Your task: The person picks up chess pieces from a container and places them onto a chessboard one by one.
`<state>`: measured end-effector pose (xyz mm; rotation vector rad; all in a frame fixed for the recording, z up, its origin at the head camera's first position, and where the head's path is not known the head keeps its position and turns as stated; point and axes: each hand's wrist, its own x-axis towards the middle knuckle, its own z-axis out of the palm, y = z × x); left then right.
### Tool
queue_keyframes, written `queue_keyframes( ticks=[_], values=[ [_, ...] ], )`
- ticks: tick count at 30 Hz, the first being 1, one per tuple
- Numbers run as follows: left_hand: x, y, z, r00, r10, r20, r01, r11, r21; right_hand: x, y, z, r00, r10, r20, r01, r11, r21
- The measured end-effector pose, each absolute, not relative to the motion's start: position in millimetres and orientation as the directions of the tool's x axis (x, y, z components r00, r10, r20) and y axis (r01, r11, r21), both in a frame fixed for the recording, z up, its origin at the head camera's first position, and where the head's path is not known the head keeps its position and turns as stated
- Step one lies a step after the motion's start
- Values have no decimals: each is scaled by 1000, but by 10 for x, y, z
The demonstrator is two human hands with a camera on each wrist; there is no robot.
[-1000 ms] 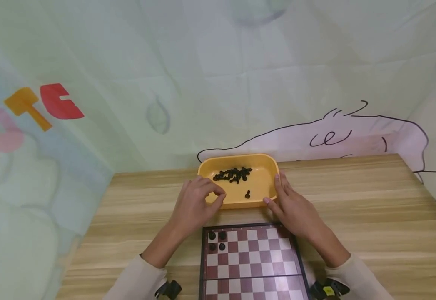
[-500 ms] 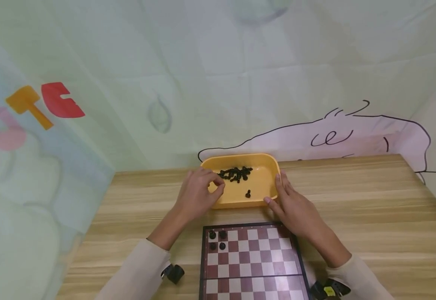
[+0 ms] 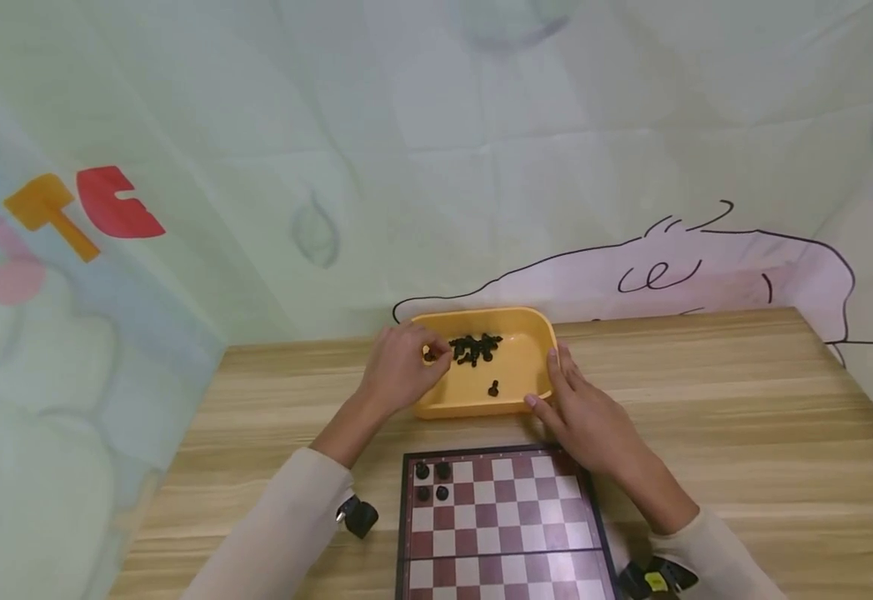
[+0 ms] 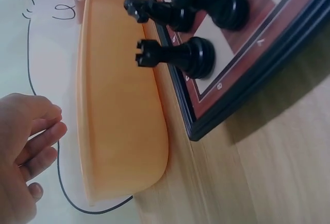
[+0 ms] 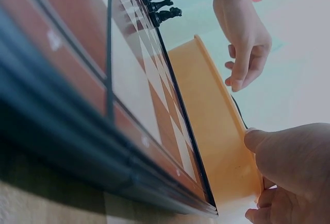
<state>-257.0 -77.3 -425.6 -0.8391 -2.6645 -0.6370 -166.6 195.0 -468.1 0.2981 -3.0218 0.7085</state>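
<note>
A yellow plastic tray holds a heap of black chess pieces, with one black piece lying apart near its front wall. My left hand is over the tray's left side, fingers loosely bent and thumb close to the index finger, near the heap. No piece shows between its fingertips in the left wrist view. My right hand grips the tray's right front corner, thumb at the rim and fingers along the outer side. A black rook, a knight and pawns stand on the chessboard's corner.
The chessboard lies just in front of the tray on a wooden table. Behind the table hangs a printed cloth backdrop. Straps with black devices sit at both wrists.
My left hand has moved forward and slightly right over the tray, covering part of the heap's left side. The right hand stays on the tray's corner, and the board's pieces stand as before.
</note>
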Motion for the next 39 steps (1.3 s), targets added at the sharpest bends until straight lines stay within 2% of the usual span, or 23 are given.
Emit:
queue_keyframes(
  ticks=[14, 28, 39],
  values=[
    [-2807, -702, -4325, -847, 477, 237, 530, 800, 282, -1658, 1928, -4704, -983, -176, 60, -184, 884, -429],
    [-3002, -603, -4432, -833, 547, 81, 552, 815, 175, -1621, 1920, -4705, -984, -161, 71, -176, 885, -431],
    [-2999, -531, -4485, -825, 565, 15, 563, 819, 111, -1607, 1877, -4687, -982, -172, 83, -191, 885, -425]
  ],
)
